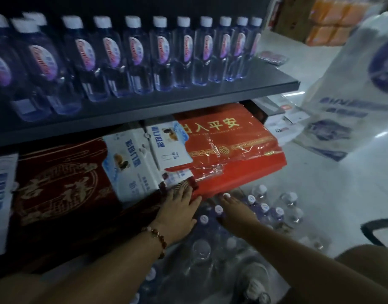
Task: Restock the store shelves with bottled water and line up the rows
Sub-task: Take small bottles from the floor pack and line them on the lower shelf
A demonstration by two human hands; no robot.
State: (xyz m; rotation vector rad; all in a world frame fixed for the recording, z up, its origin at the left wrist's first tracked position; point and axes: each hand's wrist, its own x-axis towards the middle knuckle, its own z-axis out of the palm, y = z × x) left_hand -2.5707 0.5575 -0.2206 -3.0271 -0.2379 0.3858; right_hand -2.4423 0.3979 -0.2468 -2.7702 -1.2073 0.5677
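Note:
A row of clear water bottles point(160, 53) with white caps and oval labels stands along the dark upper shelf point(188, 99). On the floor below lies a shrink-wrapped pack of water bottles point(265, 209), caps up. My left hand point(179, 209), with a bead bracelet at the wrist, reaches down with fingers spread, over the edge of the lower shelf goods and the pack. My right hand point(236, 211) lies flat on the bottle caps of the pack, fingers extended. Neither hand grips a bottle.
The lower shelf holds red doormats point(232, 150), a dark red mat point(61, 185) and white packaged goods point(131, 163). A large white printed bag point(353, 84) stands on the floor at right. Orange packs point(333, 18) are stacked at the far right.

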